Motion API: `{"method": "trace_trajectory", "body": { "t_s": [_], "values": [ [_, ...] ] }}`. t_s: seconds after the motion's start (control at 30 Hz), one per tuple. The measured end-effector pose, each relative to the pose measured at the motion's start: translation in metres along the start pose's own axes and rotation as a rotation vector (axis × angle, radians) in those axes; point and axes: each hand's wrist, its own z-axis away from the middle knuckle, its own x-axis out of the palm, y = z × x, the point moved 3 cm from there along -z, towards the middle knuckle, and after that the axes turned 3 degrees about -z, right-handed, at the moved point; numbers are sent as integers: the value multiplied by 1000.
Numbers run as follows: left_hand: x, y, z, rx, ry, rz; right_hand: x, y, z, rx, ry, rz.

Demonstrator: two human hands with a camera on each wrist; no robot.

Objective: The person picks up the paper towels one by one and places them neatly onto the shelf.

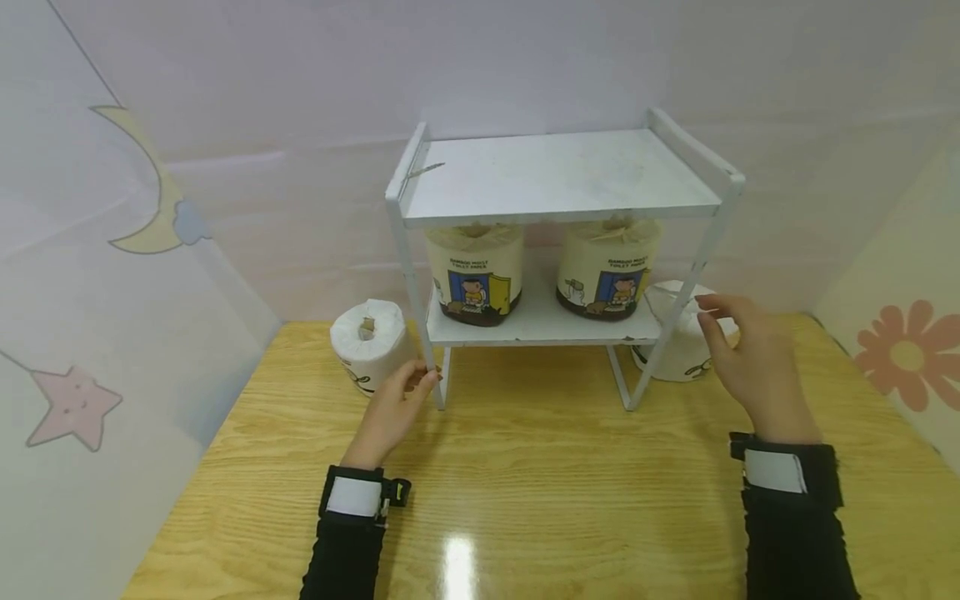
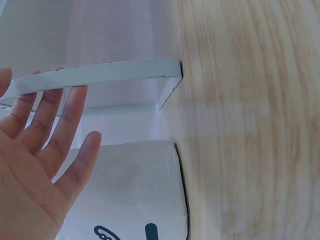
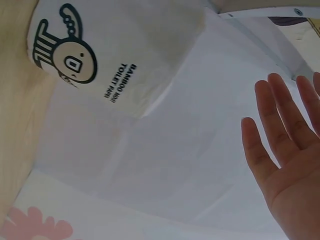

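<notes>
A white two-tier metal shelf rack [image 1: 540, 179] stands on the wooden table. On its lower shelf sit two wrapped toilet rolls, a left one [image 1: 491, 254] and a right one [image 1: 600, 250]. My left hand [image 1: 390, 412] is at the rack's left front leg [image 2: 115, 72], its fairly straight fingers touching the leg, some tips behind it. Beside that hand stands a white-wrapped toilet roll [image 1: 372, 354]. My right hand [image 1: 761, 375] is raised beside the right front leg, fingers extended and holding nothing. Another toilet roll [image 3: 115, 55] stands behind that leg, partly hidden by it.
Pale wall sheeting [image 1: 300, 208] closes off the back and sides, printed with a moon, a star and a flower. The wood-grain table [image 1: 525, 475] extends in front of the rack. A thin strip [image 1: 427, 169] lies on the top shelf's left side.
</notes>
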Motion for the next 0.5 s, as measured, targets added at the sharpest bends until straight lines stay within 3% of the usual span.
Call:
{"method": "trace_trajectory", "body": {
  "t_s": [0.33,0.5],
  "values": [
    [0,-1,0,-3,-1,5,9,21,2,163,-165,-7],
    [0,-1,0,0,-2,8,16,32,3,183,-238,-7]
  ]
}}
